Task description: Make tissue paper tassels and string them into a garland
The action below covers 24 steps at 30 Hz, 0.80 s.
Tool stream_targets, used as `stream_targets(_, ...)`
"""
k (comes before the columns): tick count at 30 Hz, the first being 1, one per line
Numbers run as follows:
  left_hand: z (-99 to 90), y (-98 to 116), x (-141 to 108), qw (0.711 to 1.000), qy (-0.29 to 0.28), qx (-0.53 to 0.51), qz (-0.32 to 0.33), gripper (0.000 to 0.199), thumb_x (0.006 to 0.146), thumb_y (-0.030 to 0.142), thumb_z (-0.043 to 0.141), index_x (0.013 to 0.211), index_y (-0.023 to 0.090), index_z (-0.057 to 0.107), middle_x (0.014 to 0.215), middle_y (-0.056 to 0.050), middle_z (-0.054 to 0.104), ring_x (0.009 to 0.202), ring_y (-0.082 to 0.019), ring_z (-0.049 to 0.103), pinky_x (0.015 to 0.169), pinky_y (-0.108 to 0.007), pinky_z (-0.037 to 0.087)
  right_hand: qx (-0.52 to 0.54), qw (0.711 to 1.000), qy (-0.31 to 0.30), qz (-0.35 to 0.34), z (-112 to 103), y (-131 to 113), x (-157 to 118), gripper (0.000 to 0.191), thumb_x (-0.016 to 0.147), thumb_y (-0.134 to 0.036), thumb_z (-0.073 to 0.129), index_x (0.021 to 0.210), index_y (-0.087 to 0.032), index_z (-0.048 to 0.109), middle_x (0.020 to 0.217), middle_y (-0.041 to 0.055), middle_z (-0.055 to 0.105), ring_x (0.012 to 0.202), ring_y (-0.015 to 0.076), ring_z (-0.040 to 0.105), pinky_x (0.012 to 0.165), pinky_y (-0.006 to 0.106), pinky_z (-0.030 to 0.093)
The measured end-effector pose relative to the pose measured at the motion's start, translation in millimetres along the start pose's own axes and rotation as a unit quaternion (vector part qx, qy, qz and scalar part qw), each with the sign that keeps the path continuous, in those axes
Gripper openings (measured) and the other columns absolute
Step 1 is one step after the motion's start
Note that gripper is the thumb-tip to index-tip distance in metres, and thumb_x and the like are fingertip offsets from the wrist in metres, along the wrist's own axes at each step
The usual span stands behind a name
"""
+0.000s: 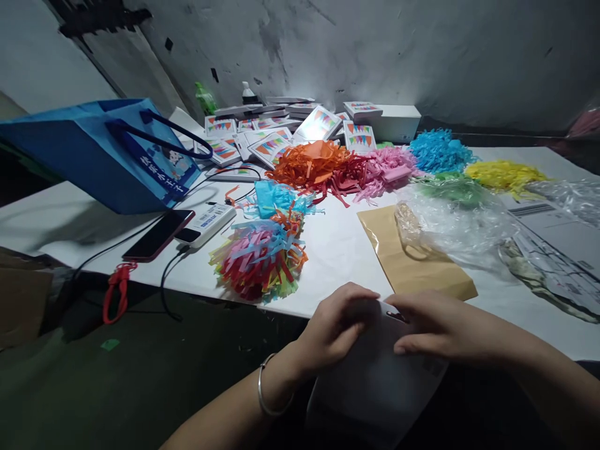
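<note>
Both hands are at the front edge of the white table. My left hand (338, 325) is closed on the top left of a pale flat packet (370, 387) with a hanging slot. My right hand (435, 328) grips the same packet's top right, beside the slot, fingers bent over it. The packet hangs down over the dark area below the table edge. Just beyond it lies a brown paper envelope (412, 256). To the left sits a multicoloured bundle of paper tassels (260, 259), with a light blue tassel bundle (276, 199) behind it.
Orange (314, 164), pink (391, 169), blue (440, 150) and yellow tassels (506, 175) lie behind, before several printed boxes (319, 125). Clear plastic (464, 225) is at right. At left are a blue bag (112, 156), a phone (159, 236) and a power bank (209, 224) with cables.
</note>
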<state>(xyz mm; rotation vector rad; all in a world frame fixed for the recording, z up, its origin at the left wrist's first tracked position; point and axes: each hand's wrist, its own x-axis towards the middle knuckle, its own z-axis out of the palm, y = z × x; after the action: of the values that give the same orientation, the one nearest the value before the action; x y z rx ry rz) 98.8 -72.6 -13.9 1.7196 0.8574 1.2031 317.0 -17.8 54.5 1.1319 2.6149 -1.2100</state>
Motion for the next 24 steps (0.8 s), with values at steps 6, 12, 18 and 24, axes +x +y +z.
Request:
stream_targets(6,-2.8,14,0,0.988,0.027,-0.040,-0.147,0.022,0.093,0.035,0.062,0.104,0.016,0.067,0.081,-0.003,0.066,0.067,-0.013,0.057,0.060,-0.022,0.042,0.046,0.997,0.060,0.031,15,2,-14,0.031,0.094,-0.036,0.051,0.068,-0.019,0.056,0.062,-0.0026,0.056,0.057,0.0112,0.045,0.051,0.024,0.026)
stream_targets(12,-10.6,9,1,0.917,0.067,-0.273,-0.283,0.037,0.079,0.052,0.076,0.083,0.015,0.073,0.065,0.000,0.065,0.055,-0.010,0.053,0.052,-0.019,0.039,0.239,0.943,0.226,0.056,52,5,-38,0.035,0.092,-0.052,0.056,0.086,-0.022,0.073,0.075,0.0012,0.069,0.072,0.0191,0.064,0.061,0.024,0.048)
stream_targets(18,-7.6,10,-3,0.929,0.086,-0.239,-0.270,0.038,0.077,0.052,0.079,0.084,0.016,0.077,0.069,-0.003,0.071,0.061,-0.013,0.058,0.059,-0.021,0.043,0.457,0.767,0.437,0.114,112,15,-28,0.036,0.081,-0.054,0.071,0.091,-0.020,0.077,0.077,0.0047,0.072,0.066,0.0199,0.065,0.058,0.026,0.054)
stream_targets(24,-8.8,11,-13,0.935,0.088,-0.218,-0.264,0.054,0.073,0.067,0.074,0.074,0.013,0.076,0.061,-0.004,0.066,0.054,-0.012,0.054,0.053,-0.021,0.040,0.391,0.772,0.477,0.154,129,20,-24,0.044,0.075,-0.065,0.071,0.080,-0.021,0.076,0.064,0.0027,0.067,0.061,0.0233,0.065,0.050,0.028,0.053)
